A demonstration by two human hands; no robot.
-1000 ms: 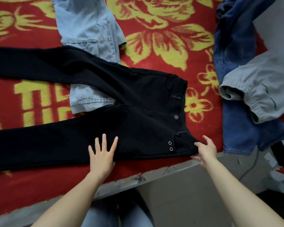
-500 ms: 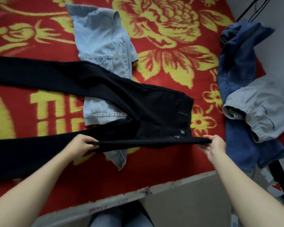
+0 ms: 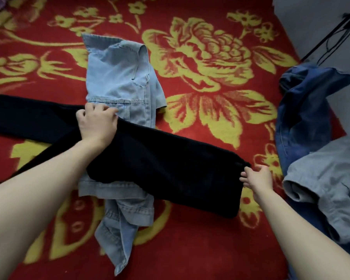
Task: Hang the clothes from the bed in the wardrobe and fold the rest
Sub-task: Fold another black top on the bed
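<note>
Black trousers (image 3: 170, 168) on red bedspread (image 3: 210, 249), doubled lengthwise, lying across light denim shirt (image 3: 117, 81). Left hand (image 3: 98, 124) curled, gripping trouser fabric near crotch. Right hand (image 3: 258, 178) fingers bent, pinching waist end at right. Risk: shirt underneath drags or bunches with trousers. 2 legs splay at left, fold may go crooked.

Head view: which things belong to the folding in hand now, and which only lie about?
In hand: black trousers, gripped by left hand and right hand.
Lying about: light denim shirt partly under them, dark blue jeans, grey garment, floral bedspread, black cables.
</note>
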